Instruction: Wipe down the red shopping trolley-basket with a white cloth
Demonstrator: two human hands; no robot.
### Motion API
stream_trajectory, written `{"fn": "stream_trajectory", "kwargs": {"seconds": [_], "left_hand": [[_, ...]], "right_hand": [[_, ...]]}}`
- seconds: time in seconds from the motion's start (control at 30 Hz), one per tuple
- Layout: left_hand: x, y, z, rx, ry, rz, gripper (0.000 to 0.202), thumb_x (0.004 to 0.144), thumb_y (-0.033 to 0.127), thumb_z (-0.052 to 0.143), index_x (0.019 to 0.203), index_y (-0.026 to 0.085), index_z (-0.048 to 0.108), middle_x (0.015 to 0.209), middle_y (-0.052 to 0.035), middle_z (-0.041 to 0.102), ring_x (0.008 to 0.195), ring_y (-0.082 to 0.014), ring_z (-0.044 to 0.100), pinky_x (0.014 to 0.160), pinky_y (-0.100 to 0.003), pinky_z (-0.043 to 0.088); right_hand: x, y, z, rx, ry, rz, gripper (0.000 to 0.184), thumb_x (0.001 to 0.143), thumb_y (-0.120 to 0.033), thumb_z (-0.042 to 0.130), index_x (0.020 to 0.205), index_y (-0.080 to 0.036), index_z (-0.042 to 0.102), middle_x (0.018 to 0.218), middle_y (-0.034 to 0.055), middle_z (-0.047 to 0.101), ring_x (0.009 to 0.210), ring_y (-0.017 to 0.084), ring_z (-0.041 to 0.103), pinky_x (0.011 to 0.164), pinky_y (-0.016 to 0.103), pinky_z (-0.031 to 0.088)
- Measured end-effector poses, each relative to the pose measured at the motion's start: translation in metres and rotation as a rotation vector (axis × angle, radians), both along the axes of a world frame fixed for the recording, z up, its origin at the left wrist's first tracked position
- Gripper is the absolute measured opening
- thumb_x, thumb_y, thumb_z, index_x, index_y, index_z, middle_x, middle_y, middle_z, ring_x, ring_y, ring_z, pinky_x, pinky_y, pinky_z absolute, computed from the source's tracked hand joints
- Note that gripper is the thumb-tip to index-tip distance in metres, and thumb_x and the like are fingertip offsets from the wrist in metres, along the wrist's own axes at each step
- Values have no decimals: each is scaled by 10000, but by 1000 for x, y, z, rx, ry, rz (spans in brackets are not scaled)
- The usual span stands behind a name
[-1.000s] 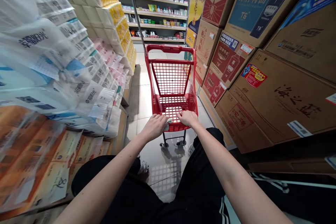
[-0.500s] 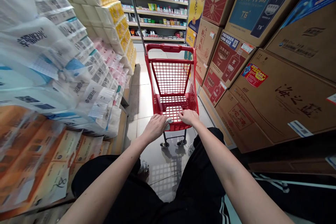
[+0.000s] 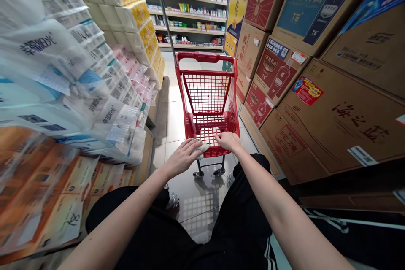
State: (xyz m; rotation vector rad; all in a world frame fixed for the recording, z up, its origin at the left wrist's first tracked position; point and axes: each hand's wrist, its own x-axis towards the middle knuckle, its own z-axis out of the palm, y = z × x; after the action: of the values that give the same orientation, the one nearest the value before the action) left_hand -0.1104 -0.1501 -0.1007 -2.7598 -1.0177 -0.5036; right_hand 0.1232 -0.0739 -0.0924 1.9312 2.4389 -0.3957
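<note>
A small red shopping cart (image 3: 207, 93) stands in the aisle right in front of me, its mesh basket holding nothing I can see. My right hand (image 3: 228, 140) is closed over the right part of the cart's near handle. My left hand (image 3: 182, 156) lies at the left part of the handle. Its fingers are loosened and stretched forward, and they hold a small white wad (image 3: 203, 147) against the rim. Both my forearms reach forward over my black trousers.
Stacked tissue and paper packs (image 3: 95, 88) line the left side. Large brown cartons (image 3: 319, 105) are piled on the right. A narrow tiled floor (image 3: 172, 109) runs ahead to shelves of small goods (image 3: 193, 12). A thin pole (image 3: 164, 17) rises behind the cart.
My left hand has slipped back from its wrap round the handle and its fingers have straightened. The cart has edged slightly forward. My right hand keeps its grip.
</note>
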Motion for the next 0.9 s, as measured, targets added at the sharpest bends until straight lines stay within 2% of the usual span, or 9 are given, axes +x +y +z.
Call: {"fn": "stream_trajectory", "kwargs": {"seconds": [0.17,0.33,0.47,0.6,0.9], "left_hand": [[0,1,3,83,91,66,324,847,103,460,1122,245,556,1204,-98,533,1141,-232,473,1030,-465,337],[7,9,7,78,135,100,294,875,156,435,1135,244,539,958,-92,560,909,-214,520,861,-400,408],[18,18,2,86,71,230,219,901,214,409,1071,178,542,841,-77,551,790,-206,511,755,-359,405],[27,23,-2,67,36,289,187,911,240,406,1027,168,534,832,-62,560,781,-200,516,744,-345,392],[34,11,2,14,27,205,220,911,202,392,1096,175,508,922,-77,557,837,-202,499,817,-357,392]], "right_hand": [[-6,0,-1,-17,-11,6,560,917,-517,212,867,-233,692,938,70,696,872,221,627,722,299,420],[-8,0,-1,-5,-12,23,565,915,-519,209,853,-231,692,938,70,695,863,220,626,709,297,419],[-6,1,-1,0,-8,23,548,919,-495,222,871,-222,695,946,76,695,865,212,625,704,283,413],[-3,1,0,0,-12,33,547,925,-486,215,876,-225,694,950,71,694,865,209,622,715,281,405],[15,5,3,14,-28,38,515,922,-484,248,859,-227,689,916,65,694,859,196,613,705,262,380]]}}
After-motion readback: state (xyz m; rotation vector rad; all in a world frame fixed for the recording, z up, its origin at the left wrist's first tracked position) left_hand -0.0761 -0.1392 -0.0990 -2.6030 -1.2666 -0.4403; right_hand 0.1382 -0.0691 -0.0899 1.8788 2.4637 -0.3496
